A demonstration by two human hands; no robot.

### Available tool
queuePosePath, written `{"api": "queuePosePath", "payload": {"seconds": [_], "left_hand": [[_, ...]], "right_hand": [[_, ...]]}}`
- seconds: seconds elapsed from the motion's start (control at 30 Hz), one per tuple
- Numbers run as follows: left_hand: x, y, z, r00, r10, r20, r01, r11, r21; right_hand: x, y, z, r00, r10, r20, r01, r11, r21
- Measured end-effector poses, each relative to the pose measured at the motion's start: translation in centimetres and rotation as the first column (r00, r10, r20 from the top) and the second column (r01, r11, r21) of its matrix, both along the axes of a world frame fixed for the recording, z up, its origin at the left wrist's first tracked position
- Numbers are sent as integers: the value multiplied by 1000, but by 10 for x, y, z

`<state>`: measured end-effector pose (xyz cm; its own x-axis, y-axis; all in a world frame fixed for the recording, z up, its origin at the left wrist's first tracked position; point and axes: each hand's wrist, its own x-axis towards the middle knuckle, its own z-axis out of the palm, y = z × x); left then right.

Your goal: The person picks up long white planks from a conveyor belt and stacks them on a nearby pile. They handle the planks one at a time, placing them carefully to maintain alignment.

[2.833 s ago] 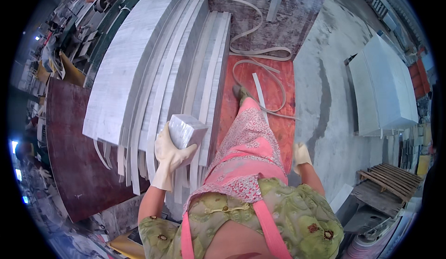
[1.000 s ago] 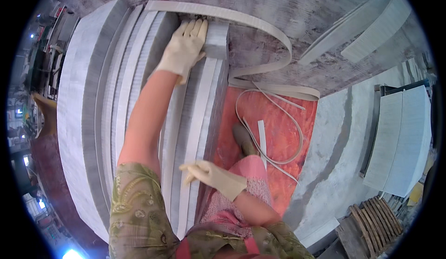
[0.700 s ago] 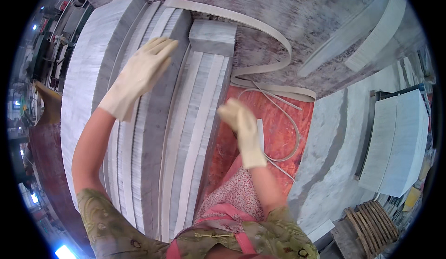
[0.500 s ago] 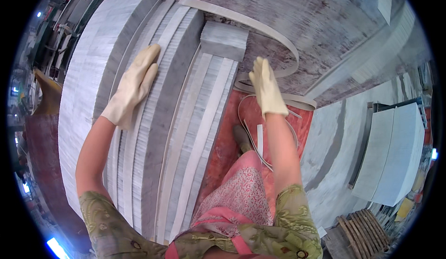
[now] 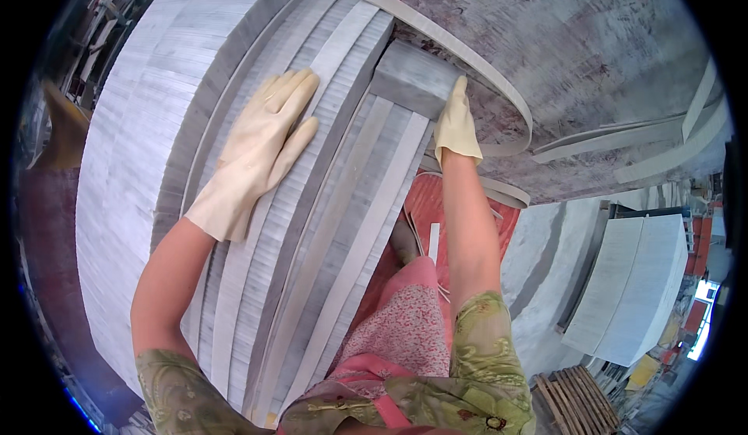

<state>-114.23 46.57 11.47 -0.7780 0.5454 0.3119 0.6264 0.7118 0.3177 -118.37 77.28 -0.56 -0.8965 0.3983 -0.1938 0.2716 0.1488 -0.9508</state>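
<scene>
My left hand (image 5: 265, 143), in a cream rubber glove, lies flat with its fingers stretched on a long row of thin grey-white stone tiles (image 5: 290, 154) set on edge. Pale flat strips (image 5: 343, 41) run lengthwise along that row. A short block of grey tiles (image 5: 415, 75) sits on the far end of a lower row (image 5: 354, 185), which bears two more strips. Against the block's right end rests my right hand (image 5: 458, 127), gloved alike, fingers straight and pointing away from me. Its palm is hidden.
A larger, taller stack of white-grey tiles (image 5: 156, 115) stands at the left. Beyond the rows rises a stained, purplish-grey surface (image 5: 592, 61) with a looped pale strip (image 5: 499, 92). Red floor (image 5: 428, 201) with loose strips lies by my foot. Another tile stack (image 5: 627, 287) and a wooden pallet (image 5: 576, 400) are at right.
My right hand has come from open space to the block's right end. My left hand has slid farther along the row, its fingers now more spread. The whole view has shifted.
</scene>
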Motion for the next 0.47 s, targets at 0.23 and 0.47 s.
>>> {"api": "queuePosePath", "payload": {"seconds": [0.23, 0.47], "left_hand": [[2, 0, 1, 1000, 1, 9, -1, 1000, 9], [6, 4, 4, 999, 23, -41, -22, 1000, 7]], "right_hand": [[-33, 30, 3, 968, 91, 235, -154, 952, 265], [-19, 8, 45, 877, 427, -220, -87, 591, 802]]}}
